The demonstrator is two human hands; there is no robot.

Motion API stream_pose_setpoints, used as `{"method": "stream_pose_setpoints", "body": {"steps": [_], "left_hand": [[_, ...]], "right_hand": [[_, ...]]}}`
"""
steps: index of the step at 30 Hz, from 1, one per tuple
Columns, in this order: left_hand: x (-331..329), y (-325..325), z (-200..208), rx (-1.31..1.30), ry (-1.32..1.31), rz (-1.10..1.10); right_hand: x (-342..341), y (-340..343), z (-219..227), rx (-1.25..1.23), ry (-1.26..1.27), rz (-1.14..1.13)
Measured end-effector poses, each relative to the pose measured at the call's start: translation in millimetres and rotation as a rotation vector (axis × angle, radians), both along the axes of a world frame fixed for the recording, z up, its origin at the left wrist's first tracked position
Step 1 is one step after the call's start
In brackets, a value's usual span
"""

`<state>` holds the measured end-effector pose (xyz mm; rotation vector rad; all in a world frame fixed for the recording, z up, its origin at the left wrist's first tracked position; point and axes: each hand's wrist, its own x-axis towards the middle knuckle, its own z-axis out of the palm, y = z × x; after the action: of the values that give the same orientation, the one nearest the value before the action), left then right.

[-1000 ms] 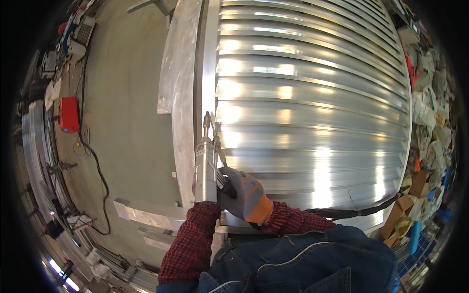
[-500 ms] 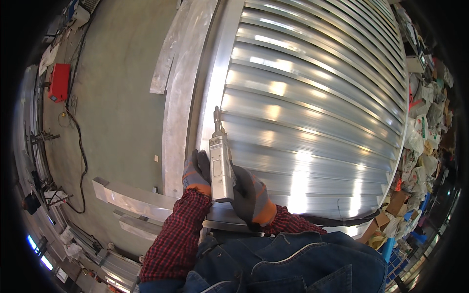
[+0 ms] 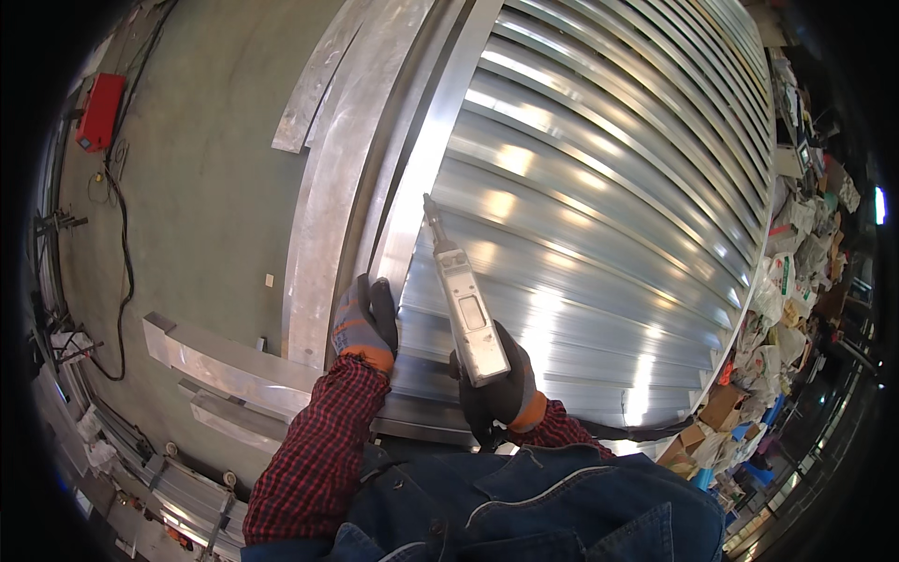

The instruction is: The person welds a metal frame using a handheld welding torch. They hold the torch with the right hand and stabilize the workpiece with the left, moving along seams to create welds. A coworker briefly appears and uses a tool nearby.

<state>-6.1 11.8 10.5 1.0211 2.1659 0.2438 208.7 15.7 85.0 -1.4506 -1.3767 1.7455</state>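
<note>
My right hand [image 3: 506, 389], in a dark grey and orange work glove, is wrapped round a silver-grey handheld welding gun [image 3: 471, 314]. Its narrow nozzle points away from me and slightly left, with the tip over the aluminium side bar [image 3: 421, 178]. Whether the tip touches the metal, I cannot tell. My left hand [image 3: 363, 328], gloved alike, is closed over the near part of this bar, fingers pressed together and partly hidden. To the right of the bar lies a large panel of ribbed, shiny aluminium slats [image 3: 562, 215].
Flat aluminium strips [image 3: 346, 140] lie along the panel's left side. More metal bars [image 3: 220, 370] jut out at lower left. A red box [image 3: 100, 112] with a black cable [image 3: 124, 290] sits on the floor. Bags and cardboard [image 3: 782, 309] are heaped at right.
The welding gun has swung from nearly straight to a slant, its body farther right and its tip leaning left. My hands have moved apart. The whole view has shifted somewhat.
</note>
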Motion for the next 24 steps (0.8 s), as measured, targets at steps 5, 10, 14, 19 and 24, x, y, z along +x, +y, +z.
{"method": "stream_pose_setpoints", "body": {"steps": [5,10,14,19,24], "left_hand": [[-0.5,-0.2,1.7,-0.006,-0.031,0.005],[3.6,-2.4,-3.8,0.118,-0.011,0.065],[0.8,-5.3,-5.4,0.069,-0.069,0.085],[-1.5,-5.4,-10.1,0.036,-0.028,-0.001],[4.5,-9.4,-9.7,0.146,-0.087,0.048]], "right_hand": [[3.6,-2.3,1.6,-0.212,0.191,-0.145],[10.9,8.1,17.0,-0.343,0.265,-0.194],[14.7,26.4,37.3,-0.212,0.246,-0.175],[20.3,71.1,65.5,-0.250,0.491,-0.274],[16.6,133.8,84.2,-0.397,0.701,-0.475]]}}
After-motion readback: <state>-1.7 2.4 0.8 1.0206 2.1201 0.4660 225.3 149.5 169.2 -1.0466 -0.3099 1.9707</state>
